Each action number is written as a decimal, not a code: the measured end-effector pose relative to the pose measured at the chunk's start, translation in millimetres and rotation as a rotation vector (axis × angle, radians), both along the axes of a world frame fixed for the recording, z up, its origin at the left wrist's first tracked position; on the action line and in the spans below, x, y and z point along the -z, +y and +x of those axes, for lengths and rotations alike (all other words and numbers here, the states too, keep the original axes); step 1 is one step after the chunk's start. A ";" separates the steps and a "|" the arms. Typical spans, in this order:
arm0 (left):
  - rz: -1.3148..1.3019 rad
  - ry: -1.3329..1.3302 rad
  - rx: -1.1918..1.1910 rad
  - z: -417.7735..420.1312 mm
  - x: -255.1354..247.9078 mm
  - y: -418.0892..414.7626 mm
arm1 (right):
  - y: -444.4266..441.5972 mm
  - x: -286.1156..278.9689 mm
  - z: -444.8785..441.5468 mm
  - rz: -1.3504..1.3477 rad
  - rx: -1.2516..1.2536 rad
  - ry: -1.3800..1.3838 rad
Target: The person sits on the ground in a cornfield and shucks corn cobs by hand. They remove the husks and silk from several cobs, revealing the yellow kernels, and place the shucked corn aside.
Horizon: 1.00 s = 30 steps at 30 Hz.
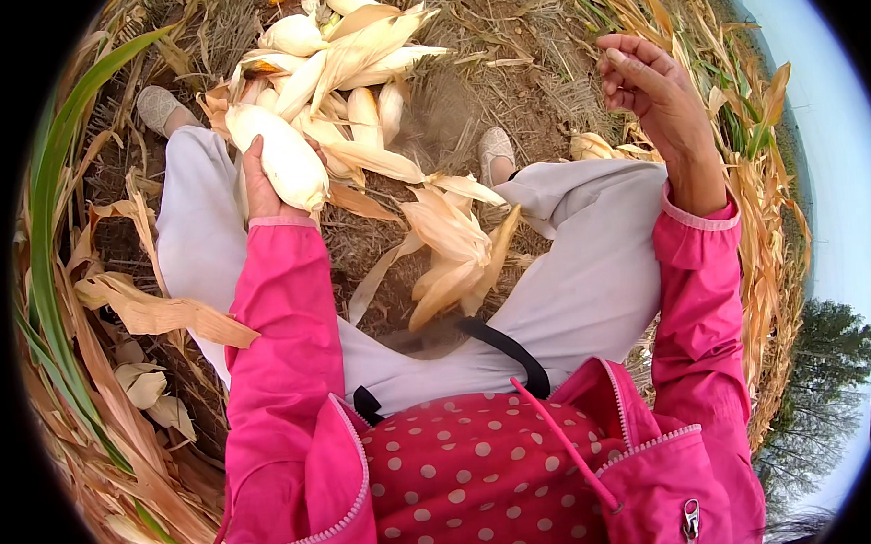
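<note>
My left hand (pixel 263 181) is wrapped around a plump ear of corn in pale husk (pixel 279 156), its thumb on the near side and fingertips showing at the far side. The ear is tilted over the edge of a heap of husk-covered corn ears (pixel 328 81). Raised at the right, my right hand (pixel 648 85) is loosely curled, with its thumb near the index finger. Nothing shows in it, though part of the palm is hidden. Between my legs lies a spread of loose dry husks (pixel 452 246).
My legs in pale trousers (pixel 585 231) are spread around the husks. Dry corn stalks and leaves (pixel 755 261) line the right side. At the left, a long green leaf (pixel 42 235) arches up, and a dry leaf (pixel 167 306) reaches over my left sleeve. Straw-covered soil (pixel 523 96) lies ahead.
</note>
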<state>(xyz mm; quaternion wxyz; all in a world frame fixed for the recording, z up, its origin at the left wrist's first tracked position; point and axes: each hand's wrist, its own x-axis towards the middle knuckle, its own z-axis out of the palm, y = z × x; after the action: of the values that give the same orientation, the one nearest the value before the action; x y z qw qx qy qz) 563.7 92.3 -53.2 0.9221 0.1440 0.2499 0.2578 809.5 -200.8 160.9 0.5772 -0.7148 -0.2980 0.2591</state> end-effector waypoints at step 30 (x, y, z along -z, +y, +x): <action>0.352 0.047 0.660 -12.3 -23.2 -91.0 | 96.2 129.3 -101.9 0.026 0.044 0.399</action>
<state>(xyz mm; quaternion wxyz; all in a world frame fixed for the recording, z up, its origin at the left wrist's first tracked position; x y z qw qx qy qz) 551.3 1.3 -29.9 0.9107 0.3790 0.1631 -0.0178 707.6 -104.6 31.6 0.6394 -0.6481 -0.1654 0.3792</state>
